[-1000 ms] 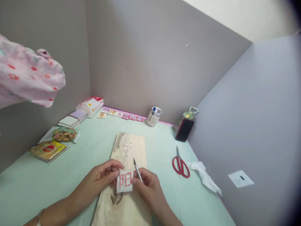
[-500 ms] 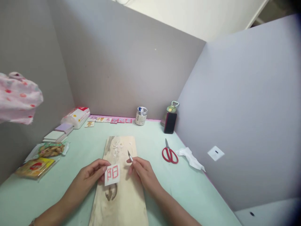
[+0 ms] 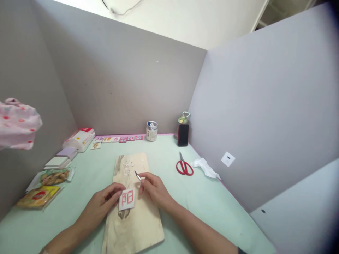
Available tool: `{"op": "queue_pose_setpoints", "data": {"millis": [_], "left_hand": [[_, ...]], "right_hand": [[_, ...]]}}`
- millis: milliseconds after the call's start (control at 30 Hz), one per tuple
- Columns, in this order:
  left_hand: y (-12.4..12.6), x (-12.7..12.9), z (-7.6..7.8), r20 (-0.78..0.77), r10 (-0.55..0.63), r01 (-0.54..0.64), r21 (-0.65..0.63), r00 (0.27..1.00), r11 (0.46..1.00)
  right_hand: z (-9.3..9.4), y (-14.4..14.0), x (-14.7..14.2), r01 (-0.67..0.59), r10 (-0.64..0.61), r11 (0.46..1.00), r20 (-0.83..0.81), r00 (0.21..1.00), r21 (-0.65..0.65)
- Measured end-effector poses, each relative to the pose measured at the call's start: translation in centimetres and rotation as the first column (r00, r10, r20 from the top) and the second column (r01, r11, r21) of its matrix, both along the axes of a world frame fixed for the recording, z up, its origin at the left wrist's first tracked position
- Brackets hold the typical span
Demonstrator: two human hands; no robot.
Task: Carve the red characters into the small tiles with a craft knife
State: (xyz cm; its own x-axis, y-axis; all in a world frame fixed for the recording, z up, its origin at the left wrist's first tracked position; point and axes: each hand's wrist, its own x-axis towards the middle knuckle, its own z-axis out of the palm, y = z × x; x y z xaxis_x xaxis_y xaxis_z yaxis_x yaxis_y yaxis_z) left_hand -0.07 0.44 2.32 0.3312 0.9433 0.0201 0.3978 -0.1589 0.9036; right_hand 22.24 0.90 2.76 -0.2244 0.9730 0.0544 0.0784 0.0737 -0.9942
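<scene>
L hand (image 3: 102, 203) pinches white tile (image 3: 126, 199) w/ red character over wood board (image 3: 132, 218); R hand (image 3: 154, 186) grips small knife (image 3: 138, 175), blade pointing far-left; scissors (image 3: 184, 166) to right

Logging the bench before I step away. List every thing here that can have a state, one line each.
left hand: holding the white tile
white tile: red character facing up, resting on the board
right hand: gripping the carving knife
carving knife: blade pointing away, raised off the tile
wooden board: flat on the table, shavings at its far end
red scissors: closed, lying flat
jar: upright
phone: propped upright, screen dark
</scene>
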Motion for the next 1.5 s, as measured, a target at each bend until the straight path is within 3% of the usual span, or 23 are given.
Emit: {"op": "queue_pose_setpoints", "data": {"millis": [333,500,633,767,967,1133,1367,1500], "left_hand": [[0.3,-0.5,-0.6,-0.076,-0.017,0.019,0.024,0.997,1.000],[0.1,-0.5,-1.1,-0.112,-0.080,0.088,0.071,0.990,0.994],[-0.2,-0.4,-1.5,-0.170,-0.116,0.138,0.124,0.979,0.983],[-0.2,-0.5,-1.3,-0.218,-0.100,0.118,0.070,0.971,0.991],[0.0,-0.8,-1.2,-0.245,-0.112,0.121,0.022,0.963,0.992],[0.0,-0.9,-1.6,-0.273,-0.123,0.122,-0.020,0.954,0.992],[0.2,-1.7,-2.2,-0.337,-0.083,0.145,0.163,0.938,0.976],[0.5,-1.7,-2.0,-0.351,-0.090,0.157,0.166,0.932,0.974]], "right_hand": [[0.7,-1.7,1.8,0.026,-0.103,0.969,0.304,0.947,0.246],[0.8,-2.4,3.8,-0.186,-0.008,0.924,0.503,0.864,0.333],[1.2,-1.4,5.1,-0.336,0.085,0.884,0.596,0.799,0.325],[1.8,0.0,5.6,-0.452,0.058,0.809,0.715,0.697,0.376],[1.8,0.0,5.3,-0.506,0.088,0.783,0.741,0.666,0.362],[1.1,-0.5,5.1,-0.530,0.039,0.758,0.785,0.618,0.379],[0.9,-0.7,5.1,-0.541,-0.039,0.719,0.802,0.596,0.437],[0.9,-0.8,5.0,-0.538,-0.029,0.730,0.806,0.591,0.421]]}}
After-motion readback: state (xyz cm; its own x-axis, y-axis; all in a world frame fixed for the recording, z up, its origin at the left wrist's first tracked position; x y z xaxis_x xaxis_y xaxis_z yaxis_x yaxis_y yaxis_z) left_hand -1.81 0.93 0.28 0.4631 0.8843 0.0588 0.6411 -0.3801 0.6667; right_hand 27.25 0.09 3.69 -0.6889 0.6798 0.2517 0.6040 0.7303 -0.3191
